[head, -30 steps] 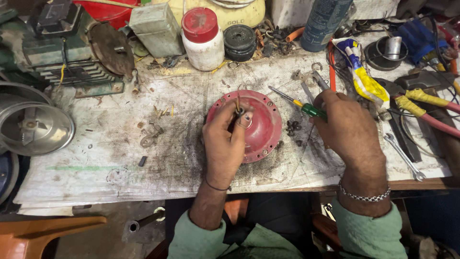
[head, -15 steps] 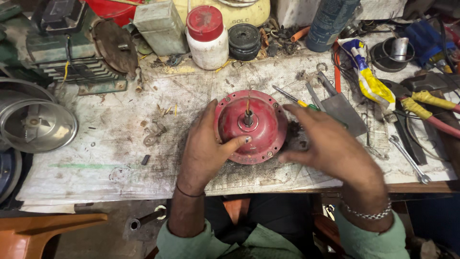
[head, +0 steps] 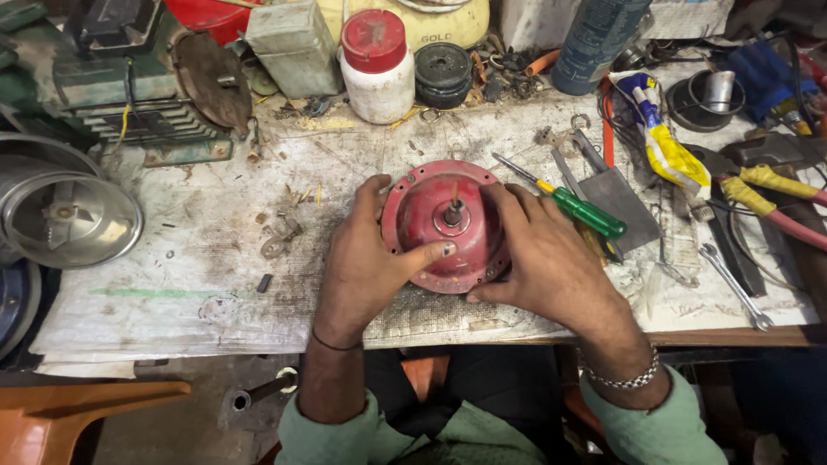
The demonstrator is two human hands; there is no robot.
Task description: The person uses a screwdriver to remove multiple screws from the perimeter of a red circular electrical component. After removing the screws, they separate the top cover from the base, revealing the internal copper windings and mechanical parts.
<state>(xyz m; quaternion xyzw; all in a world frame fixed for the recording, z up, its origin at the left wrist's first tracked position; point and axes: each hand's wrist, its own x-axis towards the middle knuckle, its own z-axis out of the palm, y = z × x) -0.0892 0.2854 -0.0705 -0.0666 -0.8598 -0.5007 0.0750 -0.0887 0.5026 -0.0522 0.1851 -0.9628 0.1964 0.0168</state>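
A round red metal housing (head: 428,207) with a short steel shaft at its centre lies on the paper-covered workbench (head: 189,284). My left hand (head: 366,263) grips its left rim, thumb lying across the red face. My right hand (head: 538,258) cups its right rim from the side, fingers curled over the edge. Both hands hold the housing flat on the bench. A green-handled screwdriver (head: 586,211) lies just behind my right hand.
A shiny metal bowl-shaped cover (head: 65,220) and a finned motor body (head: 129,90) sit at the left. A white jar with red lid (head: 376,65), black discs, a putty knife (head: 616,198), a spanner (head: 732,275) and pliers with yellow and red handles crowd the back and right.
One second ago my left hand worked at the shaft and my right hand was off to the right. Both hands have since closed around the housing's rim.
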